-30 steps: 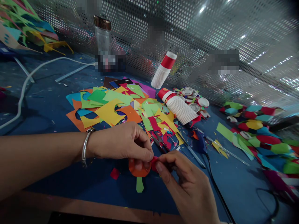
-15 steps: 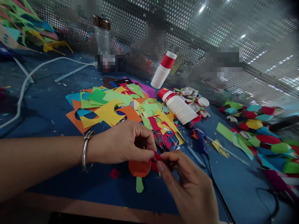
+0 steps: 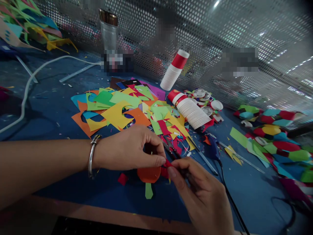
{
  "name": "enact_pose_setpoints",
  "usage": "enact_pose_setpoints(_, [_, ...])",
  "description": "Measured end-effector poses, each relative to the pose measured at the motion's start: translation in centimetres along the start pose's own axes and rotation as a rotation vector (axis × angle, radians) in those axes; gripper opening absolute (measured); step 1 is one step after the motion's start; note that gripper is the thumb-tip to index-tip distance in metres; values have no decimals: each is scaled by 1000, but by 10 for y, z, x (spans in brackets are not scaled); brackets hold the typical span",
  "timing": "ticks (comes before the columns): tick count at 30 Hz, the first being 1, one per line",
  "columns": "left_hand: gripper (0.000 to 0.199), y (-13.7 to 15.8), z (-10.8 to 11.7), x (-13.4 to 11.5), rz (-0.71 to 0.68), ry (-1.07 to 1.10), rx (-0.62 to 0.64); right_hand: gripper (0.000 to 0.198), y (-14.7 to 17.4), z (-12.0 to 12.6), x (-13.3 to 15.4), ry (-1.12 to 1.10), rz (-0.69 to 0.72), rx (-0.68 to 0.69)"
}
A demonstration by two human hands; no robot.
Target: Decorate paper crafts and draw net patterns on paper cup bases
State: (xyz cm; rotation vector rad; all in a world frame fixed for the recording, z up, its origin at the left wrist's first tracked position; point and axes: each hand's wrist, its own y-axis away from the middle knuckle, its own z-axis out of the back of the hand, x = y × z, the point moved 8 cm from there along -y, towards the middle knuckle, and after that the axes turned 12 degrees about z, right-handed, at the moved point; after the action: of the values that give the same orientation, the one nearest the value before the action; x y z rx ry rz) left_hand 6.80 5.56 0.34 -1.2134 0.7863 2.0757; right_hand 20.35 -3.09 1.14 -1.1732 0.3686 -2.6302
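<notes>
A small red paper piece (image 3: pixel 168 163) is pinched between my two hands above the table. My left hand (image 3: pixel 132 148), with a silver bangle on its wrist, grips it by thumb and forefinger. From the right, my right hand (image 3: pixel 202 189) pinches its other end. Below my left hand lies an orange rounded paper shape (image 3: pixel 148 175), partly covered, with a green paper strip (image 3: pixel 149 191) sticking out at its lower edge. A red paper scrap (image 3: pixel 122 179) lies to the left of it. Dark scissors (image 3: pixel 172 148) rest just beyond my fingertips.
Coloured paper offcuts (image 3: pixel 117 114) are heaped beyond my hands. One paper cup stack (image 3: pixel 174 70) stands tilted; another cup stack (image 3: pixel 192 111) lies down. A blue glue gun (image 3: pixel 214 148) trails a black cord on the right, near colourful paper shapes (image 3: pixel 281 147). A perforated metal panel (image 3: pixel 144 39) borders the back.
The view has shifted slightly. Both hands keep their pinch on the red paper piece, which now shows a little more between the fingertips.
</notes>
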Motion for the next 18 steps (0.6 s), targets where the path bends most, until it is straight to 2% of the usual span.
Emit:
enact_pose_setpoints(4, [8, 0, 5, -2, -71, -176, -71, 23, 8, -9, -9, -30, -95, 145])
enact_pose_setpoints(7, [23, 1, 4, -4, -129, -306, -55, 28, 15, -16, -15, -44, -153, 250])
enact_pose_setpoints(10, [50, 3, -4, -4, -178, -398, 34, 28, 18, -21, -16, -48, -159, 305])
enact_pose_setpoints(12, [61, 4, -9, -4, -210, -417, 79, 27, 17, -22, -15, -44, -152, 320])
enact_pose_setpoints(18, [59, 3, -14, -3, -171, -419, 116, 26, 17, -27, -17, -60, -174, 339])
